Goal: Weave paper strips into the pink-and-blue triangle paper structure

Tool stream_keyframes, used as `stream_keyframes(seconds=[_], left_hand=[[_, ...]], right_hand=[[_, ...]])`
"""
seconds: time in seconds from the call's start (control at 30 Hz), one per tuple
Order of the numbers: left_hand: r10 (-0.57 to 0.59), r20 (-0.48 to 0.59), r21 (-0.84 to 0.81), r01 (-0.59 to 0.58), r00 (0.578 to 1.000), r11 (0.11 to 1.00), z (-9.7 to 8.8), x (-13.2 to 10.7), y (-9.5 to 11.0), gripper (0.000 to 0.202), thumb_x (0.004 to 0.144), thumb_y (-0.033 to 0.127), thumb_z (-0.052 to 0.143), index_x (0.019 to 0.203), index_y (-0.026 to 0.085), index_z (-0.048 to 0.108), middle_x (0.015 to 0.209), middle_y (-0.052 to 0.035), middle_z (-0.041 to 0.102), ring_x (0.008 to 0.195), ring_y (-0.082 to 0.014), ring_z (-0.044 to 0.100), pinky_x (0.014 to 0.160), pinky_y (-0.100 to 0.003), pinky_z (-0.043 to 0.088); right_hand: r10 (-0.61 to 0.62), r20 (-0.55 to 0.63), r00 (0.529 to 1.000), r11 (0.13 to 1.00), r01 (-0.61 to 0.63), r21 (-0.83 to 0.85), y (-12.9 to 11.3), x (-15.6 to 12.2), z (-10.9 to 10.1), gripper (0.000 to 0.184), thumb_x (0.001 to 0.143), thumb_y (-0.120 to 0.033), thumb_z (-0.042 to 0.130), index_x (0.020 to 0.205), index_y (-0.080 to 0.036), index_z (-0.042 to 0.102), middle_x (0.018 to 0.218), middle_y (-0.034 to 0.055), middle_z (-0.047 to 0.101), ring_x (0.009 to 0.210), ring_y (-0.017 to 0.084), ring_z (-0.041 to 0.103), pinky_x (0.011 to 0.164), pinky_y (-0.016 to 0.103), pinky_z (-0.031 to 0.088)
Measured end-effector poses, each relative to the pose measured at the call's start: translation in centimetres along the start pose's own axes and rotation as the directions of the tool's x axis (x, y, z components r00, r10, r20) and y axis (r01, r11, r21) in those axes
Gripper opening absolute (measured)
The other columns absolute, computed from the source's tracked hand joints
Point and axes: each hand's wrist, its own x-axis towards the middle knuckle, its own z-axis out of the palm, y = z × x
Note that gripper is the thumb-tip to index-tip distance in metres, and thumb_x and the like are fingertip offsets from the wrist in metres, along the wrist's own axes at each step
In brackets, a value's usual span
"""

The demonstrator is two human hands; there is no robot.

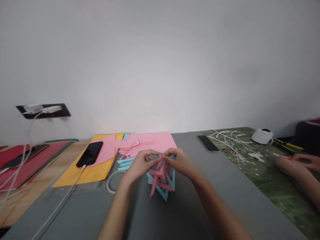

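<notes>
A paper model (162,180) of folded pink and blue strips, shaped like interlocked triangles, is in front of me at the middle of the grey table. My left hand (145,161) grips its top left side between thumb and fingers. From the other side my right hand (178,161) pinches the top, and the two thumbs nearly meet there. The fingertips hide the uppermost joint of the model. Just beyond my left hand lie loose blue paper strips (125,162) and pink strips (127,150).
Pink sheets (162,138) lie against the wall. A tape roll (110,186) is left of my forearm. A black phone (90,154) charges on yellow paper (72,175); another phone (208,143) lies right. Another person's hands (297,165) are over the green mat (275,186).
</notes>
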Motion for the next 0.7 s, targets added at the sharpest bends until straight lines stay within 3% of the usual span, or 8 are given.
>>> stream_keyframes(seconds=[0.17, 0.37, 0.7], left_hand=[[-0.018, -0.012, -0.008, 0.018, 1.000, 1.000, 0.04, -0.01, -0.11, 0.039, 0.067, 0.041, 0.066, 0.092, 0.012, 0.068, 0.060, -0.0012, 0.057, 0.048, -0.0068, 0.037, 0.040, -0.018, 0.026], [-0.011, -0.010, 0.012, 0.011, 1.000, 1.000, 0.01, 0.03, -0.34, 0.040, 0.066, 0.041, 0.068, 0.093, 0.012, 0.068, 0.068, -0.0046, 0.062, 0.054, -0.0092, 0.045, 0.044, -0.019, 0.031], [-0.025, -0.016, -0.018, 0.025, 1.000, 1.000, 0.11, 0.07, -0.46, 0.040, 0.066, 0.042, 0.067, 0.091, 0.012, 0.068, 0.059, 0.0000, 0.056, 0.048, -0.0066, 0.037, 0.044, -0.019, 0.027]], right_hand=[[0.023, 0.092, 0.995, 0.997, -0.030, 0.077, -0.05, -0.15, -0.98, 0.016, 0.072, -0.026, 0.059, 0.077, -0.017, 0.070, 0.081, 0.0052, 0.071, 0.080, 0.018, 0.064, 0.074, 0.030, 0.049], [0.072, 0.015, 0.997, 0.984, -0.073, 0.162, 0.51, 0.18, -0.47, 0.014, 0.068, -0.026, 0.062, 0.075, -0.014, 0.065, 0.071, 0.0050, 0.069, 0.068, 0.015, 0.064, 0.065, 0.028, 0.049], [0.019, -0.021, 1.000, 0.982, -0.015, 0.189, 0.47, 0.26, -0.24, 0.015, 0.067, -0.026, 0.064, 0.075, -0.017, 0.056, 0.065, 0.0003, 0.063, 0.066, 0.014, 0.062, 0.062, 0.025, 0.047]])
